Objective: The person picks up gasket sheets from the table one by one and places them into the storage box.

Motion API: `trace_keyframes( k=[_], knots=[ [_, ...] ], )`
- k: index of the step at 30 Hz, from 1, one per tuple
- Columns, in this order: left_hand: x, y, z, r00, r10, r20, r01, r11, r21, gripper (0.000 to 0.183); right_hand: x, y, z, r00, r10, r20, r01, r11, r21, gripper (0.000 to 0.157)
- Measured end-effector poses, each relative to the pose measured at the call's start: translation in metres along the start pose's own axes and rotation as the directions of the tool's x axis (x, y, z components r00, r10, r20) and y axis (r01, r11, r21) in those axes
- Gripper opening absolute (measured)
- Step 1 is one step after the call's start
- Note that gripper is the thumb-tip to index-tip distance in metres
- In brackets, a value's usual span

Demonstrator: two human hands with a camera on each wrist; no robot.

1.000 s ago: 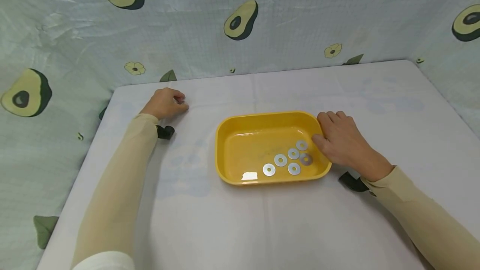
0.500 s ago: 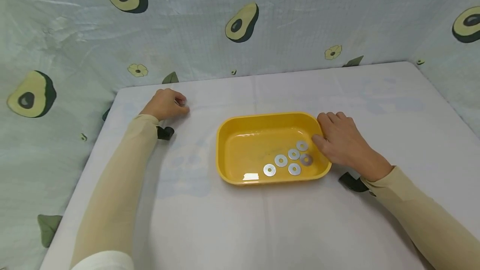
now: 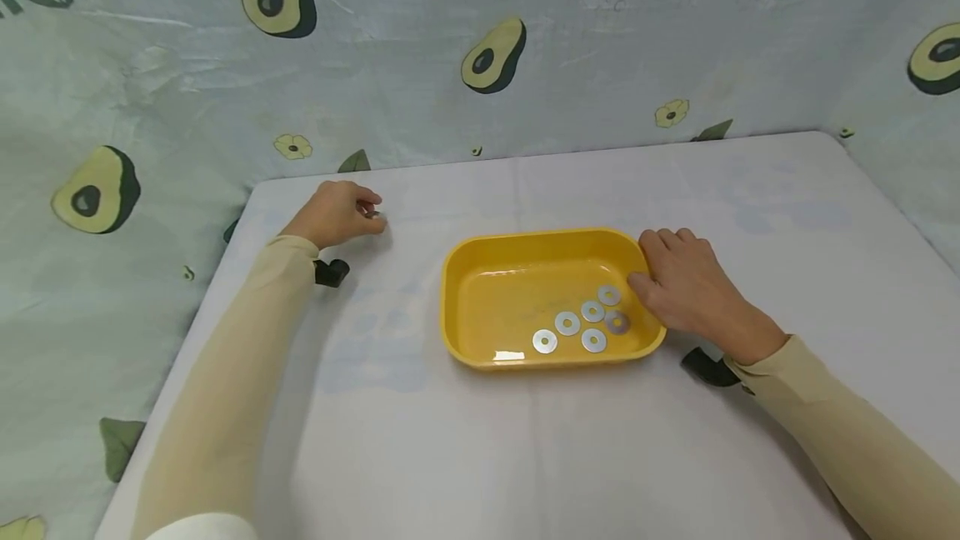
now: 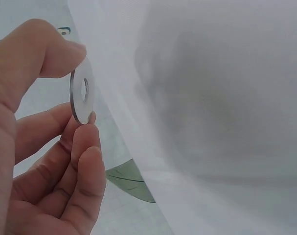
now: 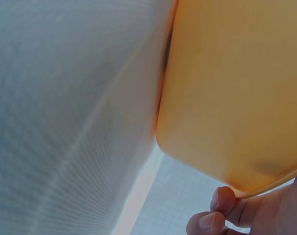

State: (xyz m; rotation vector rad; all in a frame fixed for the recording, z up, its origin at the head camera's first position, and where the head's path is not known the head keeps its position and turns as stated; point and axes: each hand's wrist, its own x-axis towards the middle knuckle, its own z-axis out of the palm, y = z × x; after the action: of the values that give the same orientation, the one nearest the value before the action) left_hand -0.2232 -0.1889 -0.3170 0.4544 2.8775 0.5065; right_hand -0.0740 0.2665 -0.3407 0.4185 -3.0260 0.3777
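My left hand (image 3: 333,215) is over the far left part of the table, pinching a flat metal washer (image 4: 82,93) between thumb and fingertips. In the left wrist view the washer stands on edge with its round hole showing. At the right end of a yellow tray (image 3: 517,237), my right hand (image 3: 686,286) grips the rim, thumb on the inner side and fingers outside. Several silver washers (image 3: 567,323) lie flat in the tray's right half. The right wrist view shows the tray's outer wall (image 5: 231,88) close up, with fingertips (image 5: 221,198) under its rim.
A white cloth covers the table (image 3: 420,440). Behind and to the left hangs a pale curtain (image 3: 390,48) printed with avocados and flowers. A black wrist mount (image 3: 332,272) sits under the left wrist, another black mount (image 3: 708,367) under the right.
The left hand has turned slightly, and the washer's edge shows more at its fingertips. The head view has shifted a little. The right hand keeps its grip on the tray.
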Motion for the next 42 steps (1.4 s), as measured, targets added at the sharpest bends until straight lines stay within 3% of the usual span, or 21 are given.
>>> trace_keyframes(
  k=[8,16,27,37,42],
  knots=[
    [-0.011,0.014,-0.01,0.994,0.092,-0.055,-0.091,0.995,0.029,0.042,0.0,0.001,0.0,1.0,-0.006,0.007,0.006,1.0,-0.007,0.02],
    [-0.023,0.044,-0.016,0.977,0.189,-0.1,-0.186,0.982,0.042,0.039,0.0,0.002,0.0,1.0,-0.021,-0.013,0.021,1.0,0.006,0.018],
    [-0.037,0.094,-0.02,0.929,0.34,-0.147,-0.339,0.94,0.03,0.037,0.0,0.002,-0.002,0.999,-0.03,-0.014,0.03,1.0,0.004,0.017],
    [-0.043,0.123,0.001,0.885,0.457,-0.09,-0.46,0.888,-0.017,0.039,0.001,0.003,-0.001,1.0,-0.021,-0.012,0.022,1.0,0.01,0.017],
    [-0.045,0.129,0.011,0.843,0.529,-0.096,-0.535,0.843,-0.053,0.037,0.001,0.003,0.0,1.0,-0.021,-0.014,0.021,1.0,0.011,0.017]
  ],
)
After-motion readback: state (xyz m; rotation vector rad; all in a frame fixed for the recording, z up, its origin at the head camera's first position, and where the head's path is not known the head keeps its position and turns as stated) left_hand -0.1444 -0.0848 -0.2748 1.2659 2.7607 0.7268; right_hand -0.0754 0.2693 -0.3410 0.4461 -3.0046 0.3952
